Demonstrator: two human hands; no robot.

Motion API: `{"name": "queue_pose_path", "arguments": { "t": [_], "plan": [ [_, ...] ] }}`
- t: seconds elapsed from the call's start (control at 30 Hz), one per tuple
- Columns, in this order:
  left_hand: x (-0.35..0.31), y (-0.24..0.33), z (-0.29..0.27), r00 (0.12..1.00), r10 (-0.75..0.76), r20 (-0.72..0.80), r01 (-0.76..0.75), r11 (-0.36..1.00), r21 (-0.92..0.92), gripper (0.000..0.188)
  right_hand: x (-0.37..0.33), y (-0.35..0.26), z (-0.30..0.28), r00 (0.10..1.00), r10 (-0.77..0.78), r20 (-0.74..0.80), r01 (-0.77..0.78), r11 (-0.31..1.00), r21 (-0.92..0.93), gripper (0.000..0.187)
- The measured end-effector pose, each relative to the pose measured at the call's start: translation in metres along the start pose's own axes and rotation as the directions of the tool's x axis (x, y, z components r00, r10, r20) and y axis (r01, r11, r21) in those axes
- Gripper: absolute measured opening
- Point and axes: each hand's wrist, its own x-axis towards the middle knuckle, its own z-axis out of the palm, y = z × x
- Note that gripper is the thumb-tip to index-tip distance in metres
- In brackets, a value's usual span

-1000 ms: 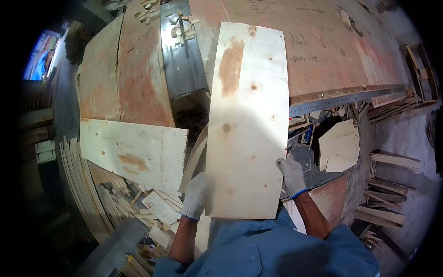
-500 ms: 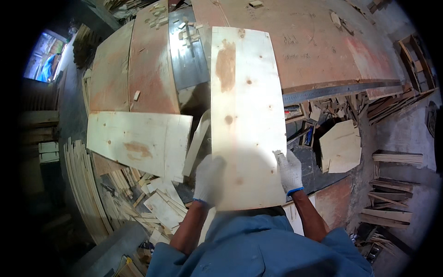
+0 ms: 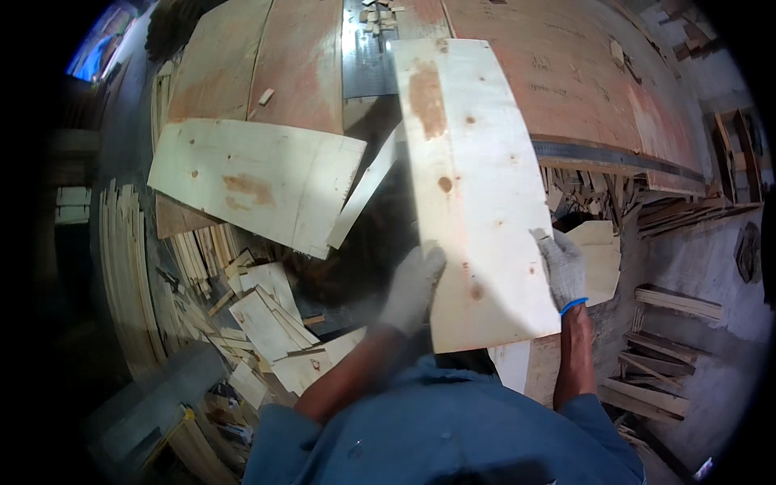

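A long pale plywood panel (image 3: 477, 194) with knots and a brown stain stretches away in front of me, its far end over the workbench. My left hand (image 3: 412, 287), in a white knit glove, grips the panel's left edge near the close end, thumb on top. On the opposite edge, my right hand (image 3: 563, 263), gloved with a blue cuff, holds on with its thumb over the face. The fingers of both hands are hidden beneath the wood. To the left lies a second stained plywood panel (image 3: 259, 178), beside a narrow plywood strip (image 3: 368, 190).
A reddish-brown workbench (image 3: 566, 89) with a metal edge rail (image 3: 618, 158) spans the far side. Wood offcuts (image 3: 275, 319) pile up at the lower left, near a stack of long strips (image 3: 129, 275). More boards (image 3: 679, 301) are stacked by the right wall.
The held panel has shifted right in view and tilted, its far end leaning left. Both hands have gone with it. The whole view has swung, so the bench and left panel appear higher.
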Motion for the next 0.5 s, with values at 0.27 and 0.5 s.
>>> {"name": "queue_pose_path", "arguments": {
  "t": [0.27,0.5],
  "plan": [
    [0.113,0.002,-0.081,0.738,0.623,-0.262,-0.057,0.443,0.895,0.067,0.042,0.043,-0.012,0.999,0.014,0.031,-0.014,1.000,0.002,0.036],
    [0.168,0.015,-0.105,0.914,0.339,-0.225,0.114,0.317,0.941,0.059,0.044,0.057,-0.003,0.995,0.032,0.094,-0.038,0.997,0.067,0.041]
  ]
}}
